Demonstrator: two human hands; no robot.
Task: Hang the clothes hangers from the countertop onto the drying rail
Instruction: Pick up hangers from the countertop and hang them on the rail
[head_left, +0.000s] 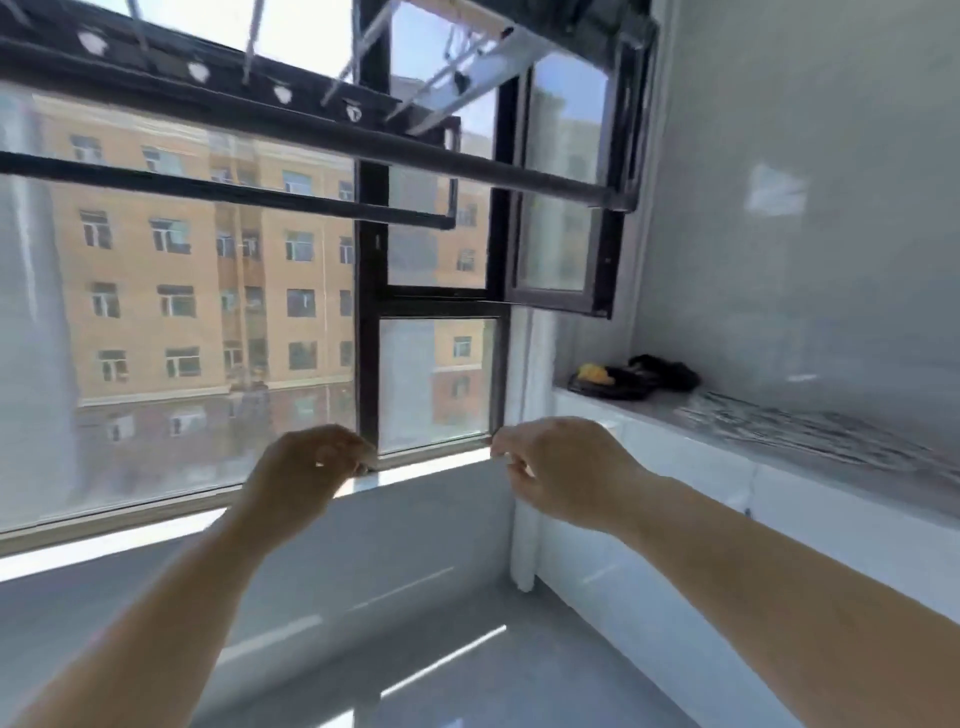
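I see the hangers (779, 423) lying flat in a pale grey-white heap on the worktop (909, 483) at the right, close to the wall. They blur into thin overlapping lines, so I cannot count them. Beyond them, at the worktop's far end, sits a dark pile (639, 376) with something yellow in it. The black drying rail (363, 145) runs across the window (208, 312) overhead. My left hand (311, 465) and right hand (558, 470) hover before the sill, fingers loosely curled, holding nothing.
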